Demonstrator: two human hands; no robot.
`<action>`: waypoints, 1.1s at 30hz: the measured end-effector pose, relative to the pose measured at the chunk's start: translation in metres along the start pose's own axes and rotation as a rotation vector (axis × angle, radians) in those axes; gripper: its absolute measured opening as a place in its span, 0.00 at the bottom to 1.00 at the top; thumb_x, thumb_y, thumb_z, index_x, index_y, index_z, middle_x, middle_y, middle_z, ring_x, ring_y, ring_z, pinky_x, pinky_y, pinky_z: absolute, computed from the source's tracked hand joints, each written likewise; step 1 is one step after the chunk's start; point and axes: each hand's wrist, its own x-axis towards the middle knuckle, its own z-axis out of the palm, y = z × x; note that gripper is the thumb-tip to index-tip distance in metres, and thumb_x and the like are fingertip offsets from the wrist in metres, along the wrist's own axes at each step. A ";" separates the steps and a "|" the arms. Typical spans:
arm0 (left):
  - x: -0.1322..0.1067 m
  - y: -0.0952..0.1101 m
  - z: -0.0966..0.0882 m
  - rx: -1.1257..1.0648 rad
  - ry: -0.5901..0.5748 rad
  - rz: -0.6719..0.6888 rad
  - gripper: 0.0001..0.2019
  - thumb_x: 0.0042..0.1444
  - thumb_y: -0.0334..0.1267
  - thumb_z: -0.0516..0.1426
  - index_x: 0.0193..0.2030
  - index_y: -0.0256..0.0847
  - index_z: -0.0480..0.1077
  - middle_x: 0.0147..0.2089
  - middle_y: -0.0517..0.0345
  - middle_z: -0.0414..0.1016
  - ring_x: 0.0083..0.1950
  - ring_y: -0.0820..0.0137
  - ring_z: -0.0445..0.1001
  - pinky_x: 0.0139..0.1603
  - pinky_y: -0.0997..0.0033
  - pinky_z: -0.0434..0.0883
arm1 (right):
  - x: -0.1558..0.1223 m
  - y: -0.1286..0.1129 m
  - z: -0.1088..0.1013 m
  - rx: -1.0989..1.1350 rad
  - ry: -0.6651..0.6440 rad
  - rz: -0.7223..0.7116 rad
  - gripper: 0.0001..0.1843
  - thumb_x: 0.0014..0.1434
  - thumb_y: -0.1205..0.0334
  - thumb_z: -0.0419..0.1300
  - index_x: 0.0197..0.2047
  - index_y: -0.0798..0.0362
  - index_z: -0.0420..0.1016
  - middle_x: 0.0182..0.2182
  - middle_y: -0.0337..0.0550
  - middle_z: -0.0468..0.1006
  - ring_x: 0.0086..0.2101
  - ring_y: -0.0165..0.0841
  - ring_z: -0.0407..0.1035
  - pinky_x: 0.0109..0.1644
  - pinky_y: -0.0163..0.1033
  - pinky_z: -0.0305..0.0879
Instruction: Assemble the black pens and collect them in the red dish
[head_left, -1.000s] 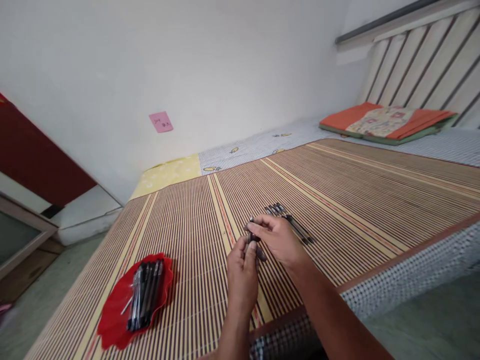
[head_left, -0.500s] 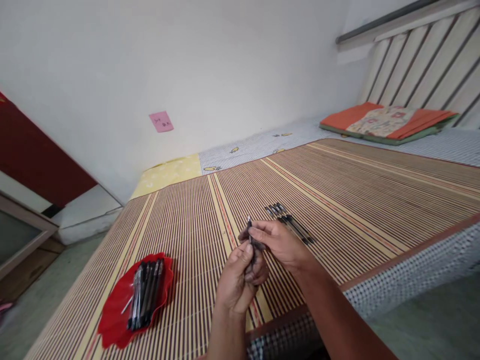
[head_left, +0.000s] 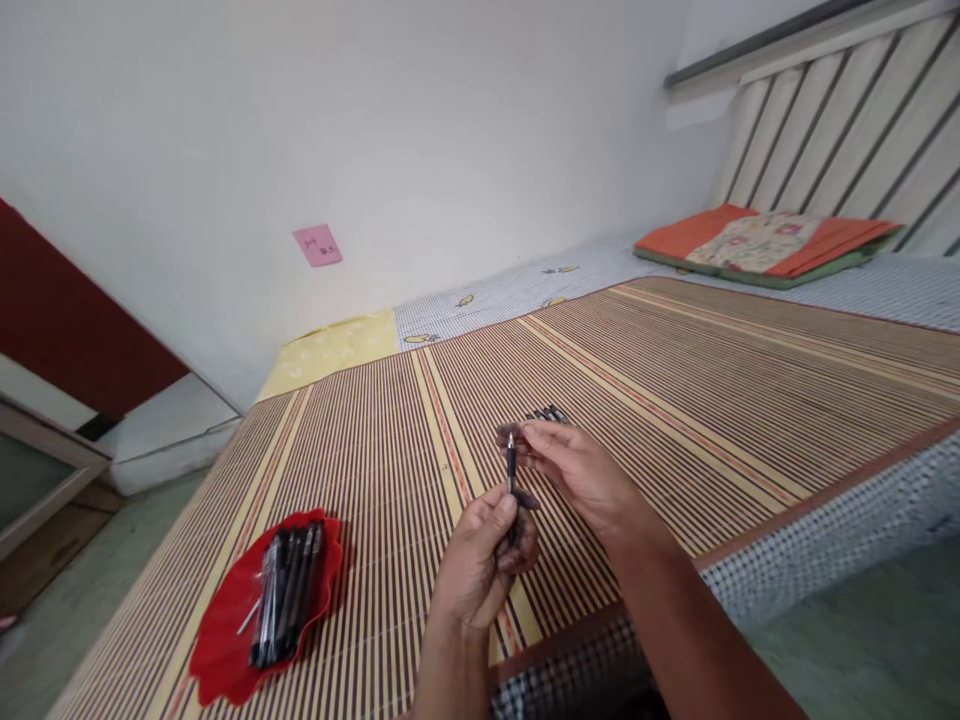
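Note:
A dark pen (head_left: 511, 468) stands nearly upright between my two hands above a striped bamboo mat (head_left: 712, 390). My left hand (head_left: 480, 565) is closed round the pen's lower part. My right hand (head_left: 574, 470) pinches its upper end with thumb and fingers. Just behind my right hand, a small row of dark pens (head_left: 547, 414) lies on the mat, mostly hidden by the hand. At the lower left, a red dish (head_left: 217, 655) holds several more dark pens (head_left: 285, 595).
The mat covers a bed with a checked sheet (head_left: 825, 545) at its front edge. An orange folded cushion (head_left: 765, 243) lies at the far right by a slatted headboard. A pink note (head_left: 318, 245) sticks to the white wall. Floor and furniture lie to the left.
My left hand has slid down and turned, so more of the pen shows between the hands. My right hand has shifted slightly right and back, covering most of the row of pens.

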 end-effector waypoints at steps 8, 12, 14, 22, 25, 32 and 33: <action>0.000 -0.002 0.001 0.030 0.010 -0.026 0.11 0.61 0.41 0.62 0.40 0.32 0.73 0.21 0.64 0.64 0.17 0.83 0.48 0.19 0.80 0.46 | -0.002 -0.004 0.000 -0.087 0.005 0.004 0.12 0.52 0.51 0.71 0.36 0.50 0.83 0.34 0.40 0.80 0.37 0.31 0.71 0.45 0.39 0.64; 0.001 -0.002 0.001 0.045 0.018 -0.030 0.12 0.60 0.42 0.62 0.40 0.32 0.72 0.21 0.64 0.64 0.18 0.82 0.49 0.19 0.79 0.46 | -0.001 -0.006 0.002 -0.044 0.030 0.029 0.16 0.48 0.48 0.73 0.32 0.51 0.80 0.32 0.40 0.79 0.37 0.32 0.71 0.45 0.40 0.64; 0.001 -0.002 0.001 0.048 0.028 -0.029 0.12 0.60 0.42 0.62 0.41 0.32 0.72 0.22 0.65 0.64 0.18 0.82 0.50 0.19 0.79 0.46 | -0.001 -0.007 0.003 -0.013 0.033 0.025 0.18 0.50 0.44 0.71 0.33 0.51 0.81 0.34 0.41 0.80 0.38 0.33 0.71 0.47 0.41 0.64; 0.001 -0.001 0.002 0.052 0.036 -0.042 0.13 0.59 0.42 0.63 0.40 0.32 0.73 0.22 0.64 0.65 0.18 0.83 0.51 0.19 0.78 0.45 | -0.002 -0.007 0.003 -0.070 0.018 -0.009 0.12 0.51 0.52 0.70 0.35 0.50 0.82 0.35 0.42 0.80 0.40 0.34 0.71 0.51 0.43 0.63; 0.001 0.000 0.004 0.059 0.043 -0.057 0.13 0.58 0.43 0.64 0.40 0.32 0.73 0.22 0.64 0.66 0.18 0.83 0.52 0.19 0.79 0.45 | -0.001 -0.006 0.001 -0.091 0.070 -0.006 0.13 0.49 0.50 0.72 0.32 0.50 0.80 0.33 0.40 0.79 0.37 0.33 0.69 0.49 0.43 0.63; 0.000 0.001 0.004 0.080 0.050 -0.054 0.13 0.59 0.42 0.63 0.40 0.32 0.73 0.22 0.63 0.67 0.17 0.83 0.51 0.19 0.79 0.45 | -0.003 -0.008 0.001 -0.053 0.000 -0.008 0.13 0.55 0.49 0.67 0.37 0.49 0.83 0.37 0.43 0.80 0.42 0.35 0.71 0.52 0.45 0.63; 0.000 0.001 0.004 0.082 0.052 -0.052 0.13 0.59 0.42 0.63 0.40 0.32 0.73 0.22 0.63 0.67 0.17 0.83 0.50 0.19 0.78 0.46 | -0.004 -0.009 0.002 -0.066 -0.004 -0.001 0.12 0.54 0.51 0.68 0.37 0.49 0.83 0.36 0.43 0.81 0.42 0.35 0.71 0.52 0.44 0.63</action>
